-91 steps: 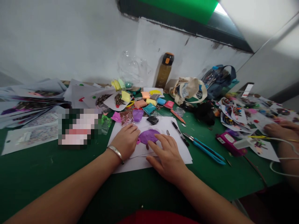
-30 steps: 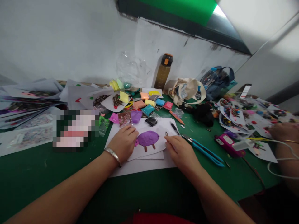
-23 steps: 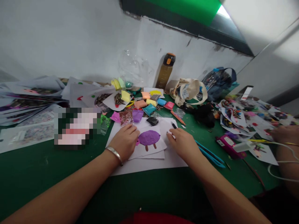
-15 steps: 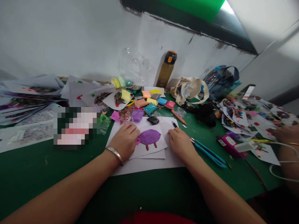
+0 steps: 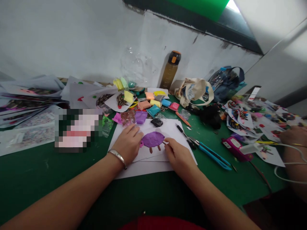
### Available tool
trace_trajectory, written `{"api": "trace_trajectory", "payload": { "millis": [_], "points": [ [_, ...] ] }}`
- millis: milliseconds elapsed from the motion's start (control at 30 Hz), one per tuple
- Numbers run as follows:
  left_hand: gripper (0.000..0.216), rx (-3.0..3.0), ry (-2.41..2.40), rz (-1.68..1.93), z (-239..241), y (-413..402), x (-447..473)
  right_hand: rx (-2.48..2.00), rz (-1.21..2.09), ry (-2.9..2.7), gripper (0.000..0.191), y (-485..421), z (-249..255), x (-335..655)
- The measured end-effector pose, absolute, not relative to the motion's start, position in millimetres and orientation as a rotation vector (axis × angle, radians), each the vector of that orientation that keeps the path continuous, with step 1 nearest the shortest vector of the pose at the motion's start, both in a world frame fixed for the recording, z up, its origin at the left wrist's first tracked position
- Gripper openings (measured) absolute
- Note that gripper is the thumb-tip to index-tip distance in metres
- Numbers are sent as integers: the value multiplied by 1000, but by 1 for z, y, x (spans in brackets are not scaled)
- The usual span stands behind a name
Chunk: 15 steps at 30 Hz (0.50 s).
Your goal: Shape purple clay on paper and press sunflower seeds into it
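Note:
A flattened purple clay shape (image 5: 153,139) with two short brown legs and a pink bit at its left end lies on a white paper sheet (image 5: 141,157). My left hand (image 5: 128,140) rests on the sheet's left side, fingers laid out flat beside the pink bit. At the shape's right end, my right hand (image 5: 178,155) has its fingers pinched together. A tiny thin thing shows at those fingertips, too small to make out. Right of the paper lie a black pen (image 5: 182,131) and a blue-handled cutter-like tool (image 5: 213,155).
Colourful clay packets (image 5: 153,111) crowd the table behind the paper. A brown bottle (image 5: 169,72) stands by the wall, with a cloth bag (image 5: 194,92) alongside. Paper stacks (image 5: 31,92) lie left. At right are a magenta box (image 5: 236,149) with a white cable and another person's arm (image 5: 296,153).
My right hand has moved left from the paper's right side to the purple shape's right end. The pen beside it now shows more fully. My left hand stays put.

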<state>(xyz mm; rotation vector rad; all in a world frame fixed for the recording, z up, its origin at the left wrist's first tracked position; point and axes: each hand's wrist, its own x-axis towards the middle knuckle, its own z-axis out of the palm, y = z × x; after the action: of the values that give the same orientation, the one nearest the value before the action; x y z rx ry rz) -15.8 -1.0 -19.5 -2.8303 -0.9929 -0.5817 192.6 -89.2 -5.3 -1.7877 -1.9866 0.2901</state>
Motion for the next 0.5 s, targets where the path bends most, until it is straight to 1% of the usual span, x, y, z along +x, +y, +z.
{"api": "trace_trajectory", "payload": {
  "millis": [100,300,500],
  "points": [
    [23,-2846,-989,-556,-19,-1,-15,-1832,239,-2007,17,-90,-9,193],
    [21,-2854,-1000,-523,-17,-1,-15,-1725,118,-2085,22,-90,-13,192],
    [21,-2868,-1002,-508,-18,0,-15,-1725,-41,-2202,21,-91,-15,197]
  ]
}}
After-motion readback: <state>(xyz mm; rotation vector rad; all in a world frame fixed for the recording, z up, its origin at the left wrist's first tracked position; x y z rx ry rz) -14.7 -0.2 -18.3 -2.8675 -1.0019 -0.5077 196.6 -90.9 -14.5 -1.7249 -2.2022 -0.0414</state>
